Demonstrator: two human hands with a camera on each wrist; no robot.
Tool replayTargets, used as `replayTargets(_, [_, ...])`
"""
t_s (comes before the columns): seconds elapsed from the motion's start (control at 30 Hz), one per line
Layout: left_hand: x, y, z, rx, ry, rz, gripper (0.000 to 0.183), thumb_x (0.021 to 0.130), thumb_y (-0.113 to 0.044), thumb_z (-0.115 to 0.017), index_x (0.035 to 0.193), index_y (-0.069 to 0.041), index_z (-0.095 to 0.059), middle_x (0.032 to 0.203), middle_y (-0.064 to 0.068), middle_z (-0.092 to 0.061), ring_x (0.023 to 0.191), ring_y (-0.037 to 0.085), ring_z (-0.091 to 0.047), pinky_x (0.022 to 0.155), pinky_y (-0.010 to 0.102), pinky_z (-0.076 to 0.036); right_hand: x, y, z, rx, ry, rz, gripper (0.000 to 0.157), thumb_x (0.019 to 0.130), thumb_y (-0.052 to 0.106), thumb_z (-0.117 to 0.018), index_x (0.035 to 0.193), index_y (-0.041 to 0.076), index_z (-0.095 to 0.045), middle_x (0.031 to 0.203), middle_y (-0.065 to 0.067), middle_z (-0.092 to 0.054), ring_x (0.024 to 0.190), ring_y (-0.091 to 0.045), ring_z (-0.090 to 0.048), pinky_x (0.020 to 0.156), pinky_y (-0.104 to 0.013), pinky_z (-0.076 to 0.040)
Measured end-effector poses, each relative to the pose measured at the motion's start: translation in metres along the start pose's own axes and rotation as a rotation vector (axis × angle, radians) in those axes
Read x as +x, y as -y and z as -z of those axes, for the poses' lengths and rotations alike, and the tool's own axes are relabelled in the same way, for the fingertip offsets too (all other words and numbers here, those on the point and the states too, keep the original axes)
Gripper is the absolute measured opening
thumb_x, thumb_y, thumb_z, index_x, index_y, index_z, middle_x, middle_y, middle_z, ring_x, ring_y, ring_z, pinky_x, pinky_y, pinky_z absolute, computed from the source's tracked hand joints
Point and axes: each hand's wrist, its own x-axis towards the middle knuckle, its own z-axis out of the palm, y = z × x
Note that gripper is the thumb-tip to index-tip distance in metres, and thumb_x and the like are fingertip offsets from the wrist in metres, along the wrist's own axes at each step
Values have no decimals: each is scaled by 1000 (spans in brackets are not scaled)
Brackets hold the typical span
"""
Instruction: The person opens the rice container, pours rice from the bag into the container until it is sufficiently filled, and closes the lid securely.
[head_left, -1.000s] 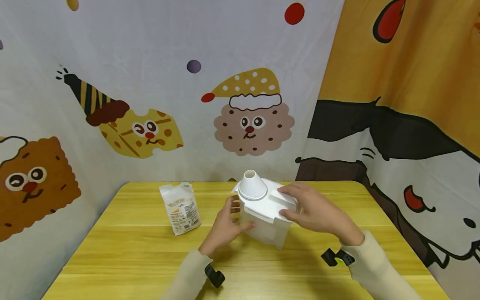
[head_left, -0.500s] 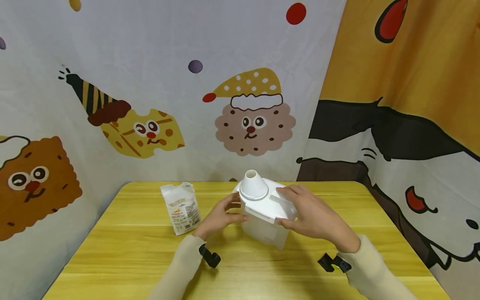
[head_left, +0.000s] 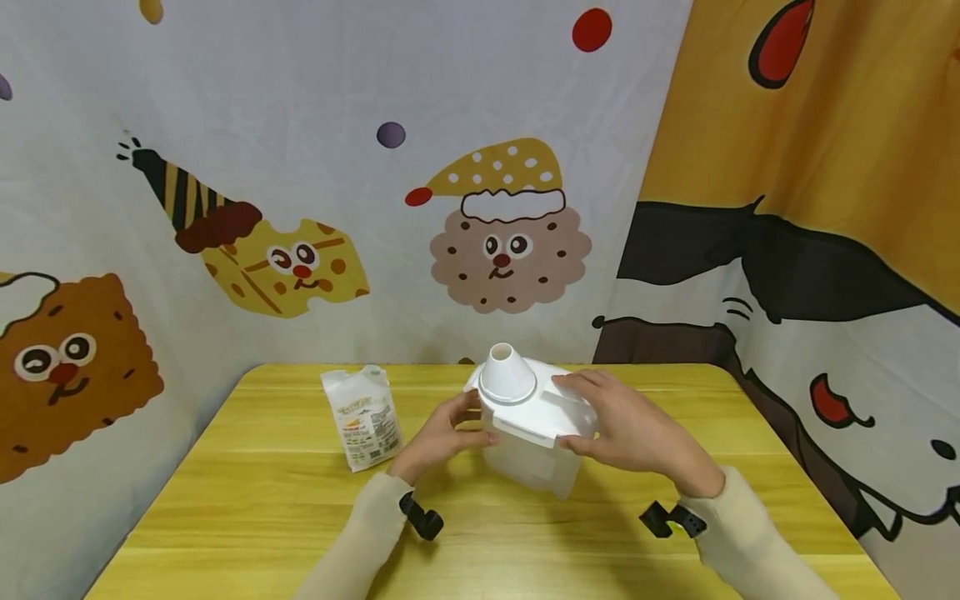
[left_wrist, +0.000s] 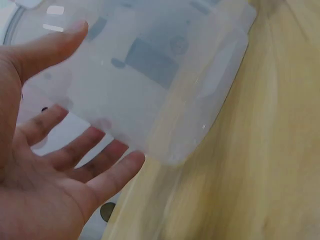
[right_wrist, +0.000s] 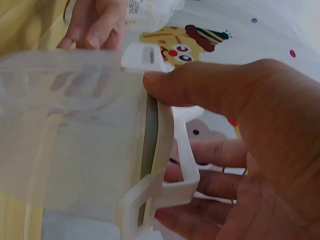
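Note:
A translucent plastic storage container (head_left: pixel 528 467) with a white lid (head_left: pixel 517 419) is between the two hands. A white cone-shaped spout (head_left: pixel 507 379) stands on the lid. The left hand (head_left: pixel 438 437) holds the container's left side, thumb on the front and fingers round behind. In the left wrist view, its fingertips lie along the clear wall (left_wrist: pixel 130 100). Across the lid's right end, the right hand (head_left: pixel 633 425) grips with thumb at the near edge and fingers at the far one. A raised white handle (right_wrist: pixel 187 165) shows under that palm in the right wrist view.
A white printed bag (head_left: pixel 365 421) stands upright on the wooden table (head_left: pixel 247 500), left of the container. Behind the table hangs a curtain (head_left: pixel 315 142) with cartoon biscuit and cheese prints. Each wrist wears a black camera strap.
The left hand has shifted slightly up and left along the container, its thumb now higher on the front. The right hand keeps its hold on the lid; the container stays nearly in place.

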Motion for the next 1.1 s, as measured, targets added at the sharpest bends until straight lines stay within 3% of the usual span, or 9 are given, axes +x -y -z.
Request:
replayTargets(0.13, [-6,1,-7,20,-53,5,75,85,-23,-86,150,-16,-50,143,10,-58,133,35,-54,108,52,-51,3,-9,1,43,-4,49,71,78,26,-90,139,6,-61,137,-11,-64,119,-27,-62,95,-45,-58])
replayTargets(0.33, [-14,-1,-19,27,-126,15,80,83,-23,-88,152,-26,-46,145,11,-56,130,37,-57,106,55,-53,8,-20,6,65,34,95,69,75,21,-90,137,8,-63,134,-6,-67,112,-22,-60,89,-38,-56])
replayTargets(0.47, [-21,-3,-29,33,-174,17,81,82,-26,-89,150,-28,-44,141,13,-56,126,36,-59,103,52,-56,11,-24,11,86,81,92,70,74,17,-90,137,7,-62,136,-9,-66,118,-27,-60,94,-44,-57])
replayTargets(0.7, [-34,-5,-47,43,-251,-11,77,80,-27,-90,142,-22,-45,137,9,-57,126,30,-56,99,42,-59,13,-29,15,137,144,68,68,74,10,-88,137,10,-62,138,-9,-64,124,-31,-59,101,-53,-55])
replayTargets(1.1, [-43,-17,-66,125,-360,-6,79,77,-29,-91,140,-19,-46,134,9,-57,120,31,-57,92,44,-60,17,-36,20,148,174,102,68,75,3,-85,139,13,-62,141,-7,-64,127,-32,-60,106,-56,-52])
